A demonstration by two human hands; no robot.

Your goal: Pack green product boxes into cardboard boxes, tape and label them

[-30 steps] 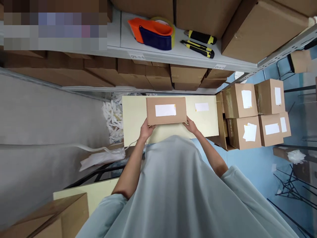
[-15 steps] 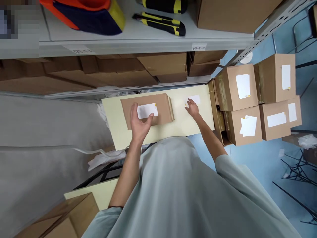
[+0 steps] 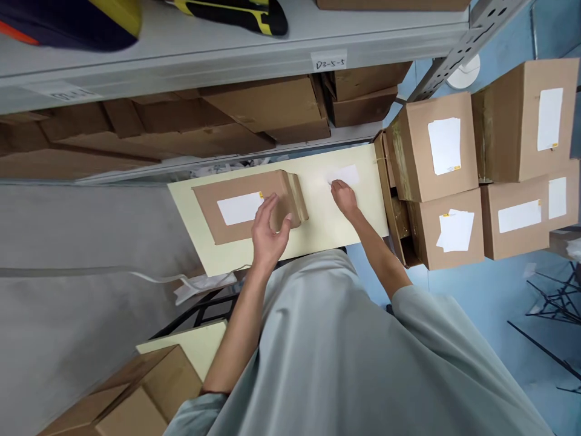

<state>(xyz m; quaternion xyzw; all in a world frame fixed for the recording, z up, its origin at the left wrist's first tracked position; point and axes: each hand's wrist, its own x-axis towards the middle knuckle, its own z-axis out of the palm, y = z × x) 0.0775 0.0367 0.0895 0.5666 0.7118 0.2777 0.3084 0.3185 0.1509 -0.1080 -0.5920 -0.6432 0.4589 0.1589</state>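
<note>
A flat cardboard box (image 3: 204,206) with a white label (image 3: 240,209) on its top lies on the pale yellow board (image 3: 318,242). My left hand (image 3: 269,239) is over the right end of this box, its fingers and thumb spread apart with nothing between them. Farther right on the board is a white paper label (image 3: 348,174). My right hand (image 3: 344,197) has its fingers pinched at the near left corner of that label, which otherwise looks flat. The fingertips are partly hidden by the hand.
A metal shelf (image 3: 254,51) crosses above the board, with a yellow-black utility knife (image 3: 236,13) on it and cardboard boxes below. Labelled cartons (image 3: 445,230) are stacked to the right. An open carton (image 3: 140,393) stands at lower left, near a grey wall (image 3: 82,242).
My right hand has gone from loosely open fingers to a pinch at the label's corner. My left hand has shifted toward the box's right end. The camera view has moved a little.
</note>
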